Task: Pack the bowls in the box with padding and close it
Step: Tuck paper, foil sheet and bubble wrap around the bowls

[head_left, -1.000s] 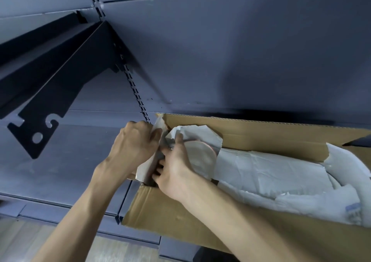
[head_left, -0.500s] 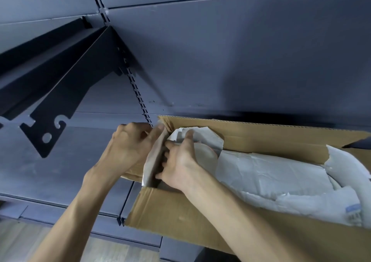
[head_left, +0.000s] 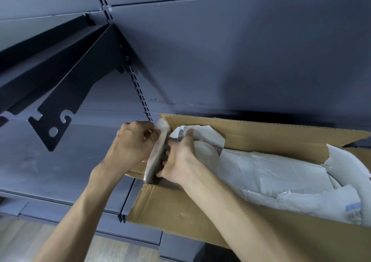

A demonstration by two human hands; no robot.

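At the left end of the cardboard box (head_left: 180, 207), both hands are working one strip of paper padding (head_left: 155, 159) that stands up along the box's end wall. Left hand (head_left: 133, 141) sits outside the box, fingers curled tight, thumb and fingertips pinching the top of that strip. Right hand (head_left: 179, 161) is inside the box, 4 fingers bent and pressed against the inner face of the same strip, thumb lifted and resting on the crumpled paper behind it. Just right of that hand a pale round bowl (head_left: 206, 155) peeks out, tucked on edge between sheets, partly covered. More white paper (head_left: 271, 173) lies along the box to the right, filling it to the far end. Flaps are up, box sits on a dark grey shelf (head_left: 50, 171), with a black shelf bracket (head_left: 60, 109) up left
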